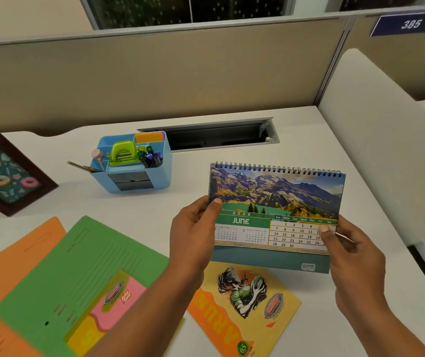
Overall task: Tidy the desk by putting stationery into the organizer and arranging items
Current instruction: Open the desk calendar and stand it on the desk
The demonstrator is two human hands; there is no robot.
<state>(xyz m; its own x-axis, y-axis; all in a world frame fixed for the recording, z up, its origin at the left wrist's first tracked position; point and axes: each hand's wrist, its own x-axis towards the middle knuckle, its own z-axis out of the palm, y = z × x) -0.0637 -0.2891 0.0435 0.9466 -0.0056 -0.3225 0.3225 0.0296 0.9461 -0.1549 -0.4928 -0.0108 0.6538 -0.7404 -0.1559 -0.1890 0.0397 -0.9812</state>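
Observation:
A spiral-bound desk calendar (275,202) showing June 2026 under a mountain picture is held up above the white desk (309,140). My left hand (193,235) grips its left edge, thumb on the front. My right hand (353,256) grips its lower right corner. The blue organizer (165,173) stands at the back centre-left, holding a green hole punch (122,153), several markers (152,157), orange sticky notes (148,137), a pencil (82,166) and a pink-topped item (98,157).
A framed doughnut picture (5,173) leans at the left. A green folder (59,276) lies on an orange folder (5,256) at the front left, under a pink-and-yellow notebook (108,302). A yellow notebook (244,305) lies below the calendar. A cable slot (219,135) opens behind; beige partitions (154,73) enclose the desk.

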